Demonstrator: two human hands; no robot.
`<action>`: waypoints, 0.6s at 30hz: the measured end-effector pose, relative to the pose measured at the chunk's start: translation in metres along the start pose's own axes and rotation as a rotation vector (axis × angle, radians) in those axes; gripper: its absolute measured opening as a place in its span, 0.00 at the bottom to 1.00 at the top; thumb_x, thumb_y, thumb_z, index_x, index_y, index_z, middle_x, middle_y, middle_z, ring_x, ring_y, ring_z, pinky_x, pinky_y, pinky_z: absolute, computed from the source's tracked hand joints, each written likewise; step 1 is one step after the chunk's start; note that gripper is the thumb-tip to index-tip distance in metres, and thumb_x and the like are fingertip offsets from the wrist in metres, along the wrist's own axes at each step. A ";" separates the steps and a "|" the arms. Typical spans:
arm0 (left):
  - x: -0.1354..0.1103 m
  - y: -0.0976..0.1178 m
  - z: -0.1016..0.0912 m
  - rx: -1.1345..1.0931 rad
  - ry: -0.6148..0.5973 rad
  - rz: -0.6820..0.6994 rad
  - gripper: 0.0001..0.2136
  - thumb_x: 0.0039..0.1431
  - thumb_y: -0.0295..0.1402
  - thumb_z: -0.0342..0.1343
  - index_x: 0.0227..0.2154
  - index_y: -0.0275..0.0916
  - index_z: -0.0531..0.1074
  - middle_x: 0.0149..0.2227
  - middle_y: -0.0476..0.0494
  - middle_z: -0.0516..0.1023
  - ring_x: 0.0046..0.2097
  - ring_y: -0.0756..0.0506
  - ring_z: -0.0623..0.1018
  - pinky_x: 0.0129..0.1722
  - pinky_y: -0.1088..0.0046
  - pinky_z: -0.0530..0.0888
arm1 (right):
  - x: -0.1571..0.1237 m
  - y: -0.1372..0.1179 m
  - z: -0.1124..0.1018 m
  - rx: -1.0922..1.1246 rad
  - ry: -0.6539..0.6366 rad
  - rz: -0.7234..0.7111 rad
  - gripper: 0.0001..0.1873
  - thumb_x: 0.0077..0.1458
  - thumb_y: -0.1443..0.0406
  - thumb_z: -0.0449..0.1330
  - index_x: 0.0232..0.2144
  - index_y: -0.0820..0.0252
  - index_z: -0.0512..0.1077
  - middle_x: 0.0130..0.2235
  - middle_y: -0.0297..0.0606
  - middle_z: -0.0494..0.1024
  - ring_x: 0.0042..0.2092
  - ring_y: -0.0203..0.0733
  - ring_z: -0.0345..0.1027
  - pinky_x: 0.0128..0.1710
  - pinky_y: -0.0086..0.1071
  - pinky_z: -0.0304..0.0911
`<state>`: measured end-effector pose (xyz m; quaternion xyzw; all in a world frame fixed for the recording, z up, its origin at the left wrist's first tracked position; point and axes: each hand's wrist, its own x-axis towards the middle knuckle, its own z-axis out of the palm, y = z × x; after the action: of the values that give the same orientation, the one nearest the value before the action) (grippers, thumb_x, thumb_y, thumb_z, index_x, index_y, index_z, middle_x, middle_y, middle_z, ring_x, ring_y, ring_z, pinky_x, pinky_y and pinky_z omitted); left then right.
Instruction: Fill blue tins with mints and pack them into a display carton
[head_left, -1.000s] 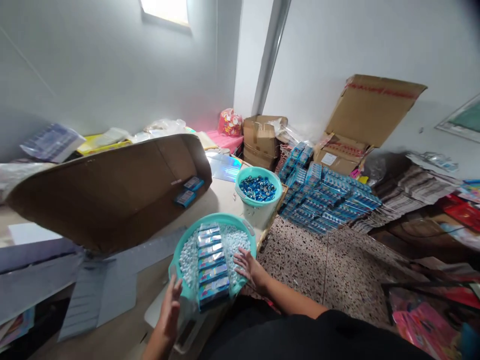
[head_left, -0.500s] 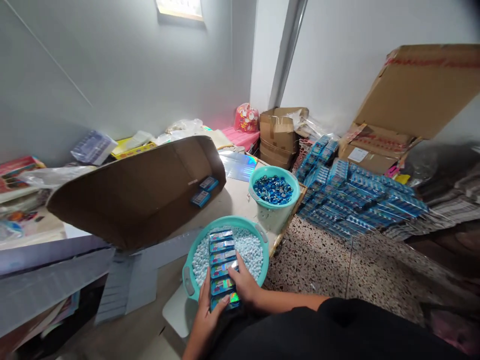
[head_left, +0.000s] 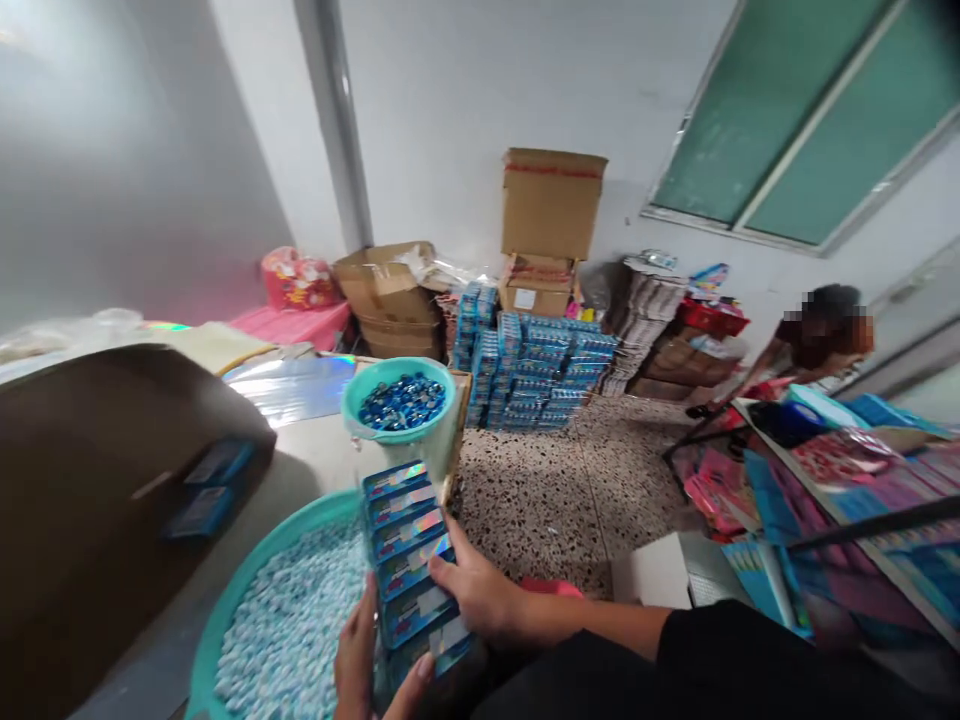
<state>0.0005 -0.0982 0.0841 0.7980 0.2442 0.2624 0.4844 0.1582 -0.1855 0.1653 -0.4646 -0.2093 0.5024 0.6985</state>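
Both hands hold a row of several small blue boxes with shiny labels (head_left: 409,555), lifted over the right side of a teal basin (head_left: 255,580) full of small white pellets. My right hand (head_left: 476,595) grips the row from the right, fingers laid over the boxes. From below left, my left hand (head_left: 367,660) clasps the row's near end. Beyond stands a teal bucket (head_left: 397,400) of dark blue pieces.
A large brown cardboard flap (head_left: 97,500) with two blue boxes on it fills the left. Stacks of blue boxes (head_left: 525,370) and cartons (head_left: 551,205) stand against the far wall. Another person (head_left: 810,345) sits at the right by colourful packets (head_left: 847,480). Speckled floor lies between.
The camera has swung right, bringing in the window and the other person. My hands, open by the basin a second ago, closed on the row of boxes and lifted it toward the basin's right edge.
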 end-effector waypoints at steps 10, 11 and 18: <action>0.074 0.026 0.159 -0.324 -0.297 -0.023 0.37 0.61 0.45 0.54 0.70 0.47 0.46 0.68 0.35 0.56 0.69 0.31 0.59 0.66 0.47 0.61 | -0.026 -0.036 -0.131 0.078 0.503 -0.068 0.51 0.41 0.41 0.70 0.63 0.50 0.60 0.53 0.45 0.77 0.53 0.56 0.73 0.53 0.50 0.66; 0.082 0.021 0.178 -0.325 -0.333 -0.038 0.39 0.61 0.47 0.54 0.70 0.45 0.45 0.68 0.33 0.55 0.69 0.31 0.57 0.67 0.48 0.58 | -0.022 -0.035 -0.151 0.089 0.535 -0.063 0.51 0.41 0.41 0.69 0.63 0.51 0.60 0.52 0.45 0.77 0.53 0.56 0.73 0.53 0.50 0.66; 0.188 -0.014 0.309 -0.585 -0.672 -0.203 0.52 0.54 0.57 0.57 0.70 0.38 0.33 0.72 0.28 0.47 0.70 0.32 0.55 0.69 0.54 0.55 | 0.036 -0.047 -0.308 0.053 0.683 0.035 0.55 0.43 0.39 0.67 0.67 0.50 0.55 0.51 0.44 0.78 0.54 0.54 0.72 0.54 0.47 0.64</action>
<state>0.3408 -0.1703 -0.0152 0.6406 0.0660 -0.0019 0.7651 0.4302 -0.2916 0.0515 -0.5913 0.0576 0.3351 0.7313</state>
